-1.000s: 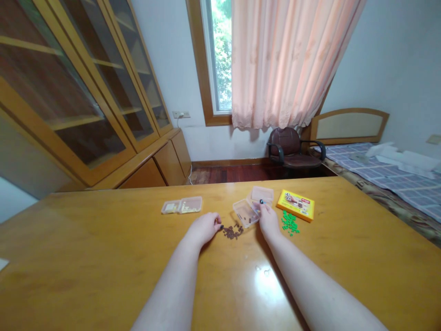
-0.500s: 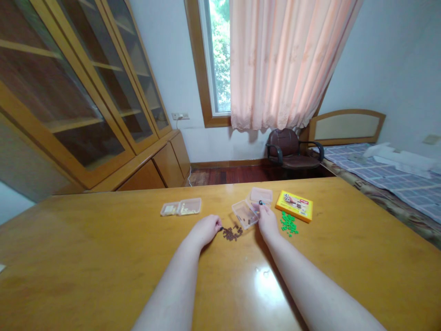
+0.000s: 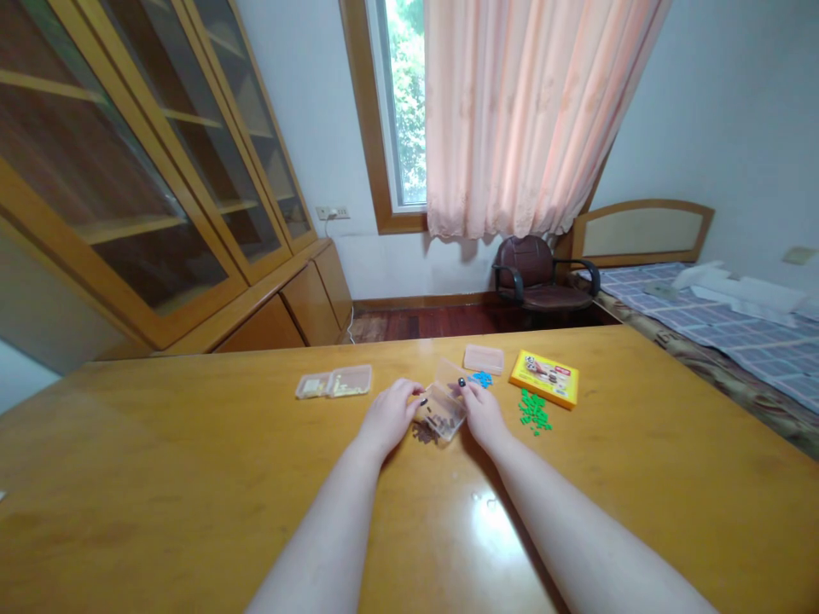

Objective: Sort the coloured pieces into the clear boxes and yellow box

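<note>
A small clear plastic box (image 3: 446,413) with its hinged lid up is tilted low over the table, several small brown pieces inside it. My right hand (image 3: 484,416) grips its right side. My left hand (image 3: 389,416) is closed at the box's left edge, thumb and fingertips on the rim. Under and just left of the box lies a pile of loose brown pieces (image 3: 423,434), partly covered by it. Small blue pieces (image 3: 482,379) lie behind my right hand, and green pieces (image 3: 535,411) are heaped to its right.
A yellow box (image 3: 545,379) lies behind the green pieces. A closed-looking clear case (image 3: 485,359) stands beyond the blue ones. At left, an open clear case (image 3: 351,381) holds pale pieces. The wooden table's (image 3: 211,477) far edge faces a brown armchair (image 3: 537,277).
The plastic box has moved left and nearer, over the brown pile, and more brown pieces show in it. My left hand has risen from the pile to the box. The blue pieces have come into view.
</note>
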Demonstrator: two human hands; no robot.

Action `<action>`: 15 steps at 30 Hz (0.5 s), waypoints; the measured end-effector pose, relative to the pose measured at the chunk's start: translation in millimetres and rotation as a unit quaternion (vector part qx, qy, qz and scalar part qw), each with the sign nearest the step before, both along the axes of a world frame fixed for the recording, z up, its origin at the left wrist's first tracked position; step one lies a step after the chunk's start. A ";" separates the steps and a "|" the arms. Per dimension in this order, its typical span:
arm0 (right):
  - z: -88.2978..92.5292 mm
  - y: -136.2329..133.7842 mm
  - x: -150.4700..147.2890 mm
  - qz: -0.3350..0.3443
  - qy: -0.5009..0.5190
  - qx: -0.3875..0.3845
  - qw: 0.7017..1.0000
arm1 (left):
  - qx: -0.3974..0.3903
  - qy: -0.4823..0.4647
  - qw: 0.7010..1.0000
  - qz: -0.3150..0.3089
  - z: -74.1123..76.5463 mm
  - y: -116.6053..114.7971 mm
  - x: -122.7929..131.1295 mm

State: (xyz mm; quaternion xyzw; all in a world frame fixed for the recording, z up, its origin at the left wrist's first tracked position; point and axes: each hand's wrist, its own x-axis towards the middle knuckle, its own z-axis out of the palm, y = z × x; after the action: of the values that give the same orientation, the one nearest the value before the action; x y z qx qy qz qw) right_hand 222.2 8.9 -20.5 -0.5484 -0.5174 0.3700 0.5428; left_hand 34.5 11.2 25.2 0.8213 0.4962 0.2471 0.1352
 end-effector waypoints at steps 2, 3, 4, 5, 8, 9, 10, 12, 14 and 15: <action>0.1 1.1 3.7 -0.029 0.014 0.001 0.999 | -0.012 0.017 1.000 0.019 -0.2 0.7 -3.0; 0.5 1.4 5.5 -0.044 0.023 -0.003 0.999 | -0.022 0.028 0.999 0.026 0.0 1.3 -5.3; 1.0 1.6 6.9 -0.056 0.032 -0.008 0.998 | -0.035 0.039 0.998 0.027 0.3 2.0 -7.9; 1.5 1.6 7.8 -0.065 0.041 -0.013 0.997 | -0.053 0.051 0.997 0.024 0.4 2.5 -10.5; 2.1 1.4 8.3 -0.072 0.055 -0.019 0.996 | -0.111 0.079 0.991 0.000 -2.1 3.1 -16.7; 1.7 1.5 8.1 -0.072 0.057 -0.018 0.996 | -0.125 0.084 0.988 -0.009 -4.0 3.1 -17.9; 0.8 1.9 8.0 -0.071 0.060 -0.018 0.995 | -0.135 0.088 0.987 -0.016 -6.3 3.2 -18.5; -1.8 3.2 8.1 -0.070 0.067 -0.023 0.995 | -0.144 0.092 0.985 -0.029 -11.3 3.6 -18.5; -4.8 5.1 8.6 -0.068 0.068 -0.027 0.995 | -0.146 0.094 0.984 -0.037 -15.4 4.6 -17.3; -6.1 5.9 8.8 -0.068 0.067 -0.028 0.995 | -0.146 0.096 0.984 -0.037 -16.7 5.1 -16.5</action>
State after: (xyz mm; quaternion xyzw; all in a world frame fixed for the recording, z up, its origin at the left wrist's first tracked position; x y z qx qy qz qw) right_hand 231.0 14.8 -26.5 -0.5710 -0.4310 0.3827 0.5846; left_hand 18.1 16.3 8.5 0.8305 0.5065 0.0873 0.2146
